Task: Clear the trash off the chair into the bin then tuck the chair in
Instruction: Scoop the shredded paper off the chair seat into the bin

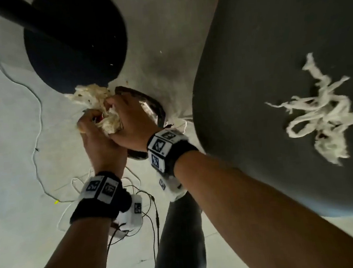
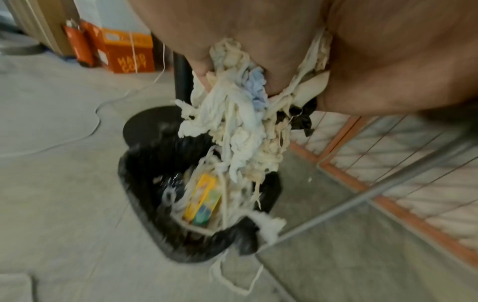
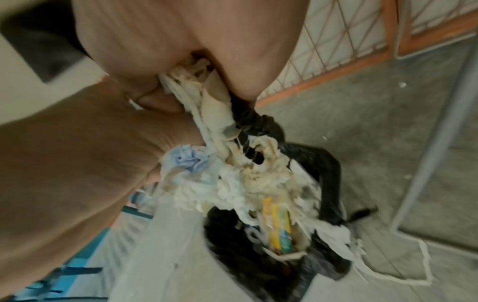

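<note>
Both hands hold one wad of white shredded trash [image 1: 97,102] together over the black-lined bin [image 1: 158,114]. My left hand [image 1: 90,122] grips it from below and my right hand [image 1: 114,109] clamps it from the right. In the left wrist view the wad [image 2: 240,126], with a blue scrap and a black scrap in it, hangs above the bin [image 2: 145,204]. The bin holds a yellow box [image 2: 204,200] and more shreds. The dark grey chair seat [image 1: 270,52] lies to the right, with a loose pile of white shreds [image 1: 321,111] on it.
A black round table base [image 1: 75,42] with its pole stands just behind the bin. Thin cables [image 1: 37,115] trail over the pale floor at the left. Orange boxes [image 2: 124,51] and a wire grid frame [image 2: 388,163] stand nearby. My leg [image 1: 179,239] is below the hands.
</note>
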Demonstrator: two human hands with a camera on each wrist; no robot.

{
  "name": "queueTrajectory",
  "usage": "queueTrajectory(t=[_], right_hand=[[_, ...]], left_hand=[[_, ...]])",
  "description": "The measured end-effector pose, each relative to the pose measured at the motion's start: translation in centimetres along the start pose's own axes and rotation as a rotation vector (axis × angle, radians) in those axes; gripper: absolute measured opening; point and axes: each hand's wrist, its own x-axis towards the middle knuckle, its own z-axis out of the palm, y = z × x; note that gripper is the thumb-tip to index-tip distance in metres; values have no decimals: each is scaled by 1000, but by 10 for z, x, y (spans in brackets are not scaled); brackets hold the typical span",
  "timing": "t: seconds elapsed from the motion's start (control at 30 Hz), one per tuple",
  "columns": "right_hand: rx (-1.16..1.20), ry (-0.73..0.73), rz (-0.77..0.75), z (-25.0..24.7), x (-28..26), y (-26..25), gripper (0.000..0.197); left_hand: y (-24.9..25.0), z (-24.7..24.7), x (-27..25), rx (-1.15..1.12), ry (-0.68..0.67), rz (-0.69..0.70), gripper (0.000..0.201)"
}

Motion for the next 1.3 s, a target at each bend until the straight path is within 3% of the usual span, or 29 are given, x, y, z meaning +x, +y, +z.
queueTrajectory(t=[0.1, 0.27, 0.47, 0.63, 0.77, 0.93, 1.07, 1.2, 1.3], right_hand=[[-87, -42, 158, 34, 35, 65, 68], [-177, -151, 445, 74, 78, 131, 81], [-158, -161, 464, 79, 103, 143, 71], [-143, -159, 510, 60, 86, 114, 83], [-82, -158, 427, 36, 50, 81, 101], [84, -152, 343, -6, -23, 30, 70], [260, -94, 344, -55, -90, -18, 47], [366, 184, 308, -129, -149, -47, 30], [212, 522, 315, -189, -180, -38, 26]], left_hand=[[-53, 49, 17, 143, -147, -1, 59], [-118, 111, 53, 516, -584, 34, 73], [-119, 119, 75, 686, -646, -33, 80], [-99, 85, 66, 363, -701, -75, 101], [-75, 45, 51, 275, -715, -128, 118], [-22, -8, 19, 248, -519, -103, 81], [50, -40, -18, 43, -336, 27, 47], [143, -32, -48, -140, -474, 171, 33], [206, 3, -59, -100, -656, 417, 40]])
